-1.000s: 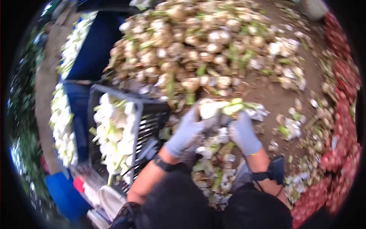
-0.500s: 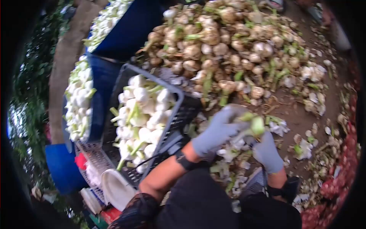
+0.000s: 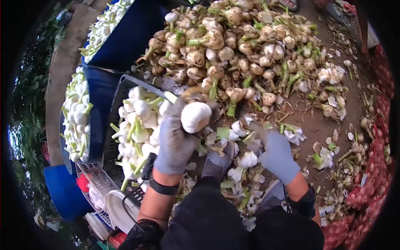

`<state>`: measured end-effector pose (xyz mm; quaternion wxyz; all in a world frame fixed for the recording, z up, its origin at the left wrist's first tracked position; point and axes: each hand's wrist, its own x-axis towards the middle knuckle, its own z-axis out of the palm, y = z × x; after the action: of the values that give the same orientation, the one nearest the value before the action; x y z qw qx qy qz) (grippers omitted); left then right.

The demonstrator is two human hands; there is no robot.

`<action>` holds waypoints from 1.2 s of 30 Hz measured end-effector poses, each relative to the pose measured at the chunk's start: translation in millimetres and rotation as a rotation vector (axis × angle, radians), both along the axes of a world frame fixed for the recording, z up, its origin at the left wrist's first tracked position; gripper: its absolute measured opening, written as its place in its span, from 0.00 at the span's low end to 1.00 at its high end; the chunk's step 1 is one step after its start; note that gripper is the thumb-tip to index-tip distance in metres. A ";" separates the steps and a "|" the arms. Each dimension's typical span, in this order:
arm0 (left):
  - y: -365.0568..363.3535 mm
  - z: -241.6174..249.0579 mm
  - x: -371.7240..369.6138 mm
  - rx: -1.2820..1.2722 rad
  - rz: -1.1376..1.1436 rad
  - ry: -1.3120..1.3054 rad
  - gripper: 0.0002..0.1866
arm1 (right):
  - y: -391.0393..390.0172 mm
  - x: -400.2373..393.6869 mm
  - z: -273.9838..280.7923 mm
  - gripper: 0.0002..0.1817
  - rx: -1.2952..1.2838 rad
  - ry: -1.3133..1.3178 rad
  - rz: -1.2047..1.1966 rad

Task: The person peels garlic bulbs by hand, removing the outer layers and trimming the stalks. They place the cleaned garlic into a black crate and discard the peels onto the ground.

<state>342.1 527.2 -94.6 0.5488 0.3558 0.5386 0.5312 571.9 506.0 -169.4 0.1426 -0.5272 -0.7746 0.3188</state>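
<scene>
My left hand (image 3: 177,143), in a grey glove, is closed around a white, peeled-clean garlic bulb (image 3: 196,117), its cut green stem pointing up and left. That hand is over the right edge of a dark plastic crate (image 3: 111,121) heaped with clean white garlic (image 3: 139,133). Lower right, my right hand (image 3: 278,156), gloved too, has its fingers curled above scattered garlic skins (image 3: 248,160). A blurred greyish-brown shape shows at its fingertips, and I cannot tell what it is.
A big pile of unpeeled, soil-stained garlic (image 3: 233,46) lies ahead on the ground. Blue barrels (image 3: 104,96) at left hold white garlic. A white bucket (image 3: 121,210) stands lower left. Red mesh sacks (image 3: 371,179) line the right side. My shoes (image 3: 218,160) are among the skins.
My hands, close together around a garlic stem before, are now apart. The left has moved left toward the crate with the bulb; the right is slightly further left.
</scene>
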 end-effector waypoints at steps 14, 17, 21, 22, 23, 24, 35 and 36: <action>-24.2 58.5 -39.2 0.507 0.572 0.873 0.09 | 102.1 -3.4 -75.7 0.13 0.133 -0.316 -0.239; -16.0 54.2 2.1 0.529 0.075 0.656 0.10 | 113.2 13.3 -87.7 0.17 0.064 -0.469 -0.244; 8.1 -24.4 34.2 -0.001 -0.343 0.614 0.22 | 99.0 41.2 -81.0 0.19 -0.261 -0.501 -0.250; 14.5 -61.4 38.3 0.144 -0.427 0.695 0.26 | 92.7 47.8 -75.7 0.19 -0.322 -0.367 -0.309; 18.3 -72.6 49.1 0.197 -0.454 0.704 0.29 | 77.4 52.0 -80.0 0.18 -0.491 0.129 -0.417; 17.6 -83.5 60.1 0.237 -0.481 0.712 0.32 | 58.0 55.6 -85.5 0.17 -0.653 0.632 -0.511; 7.9 -98.3 76.9 -0.152 -0.577 -0.074 0.36 | 18.1 41.4 -25.0 0.13 -0.851 1.047 -0.565; 7.3 -94.8 74.9 -0.155 -0.573 -0.074 0.36 | 16.5 40.0 -16.9 0.13 -0.856 1.045 -0.564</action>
<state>417.0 534.5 -189.4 0.7212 0.4308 0.4348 0.3244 612.0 522.4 -186.4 0.3519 -0.4952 -0.2478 0.7547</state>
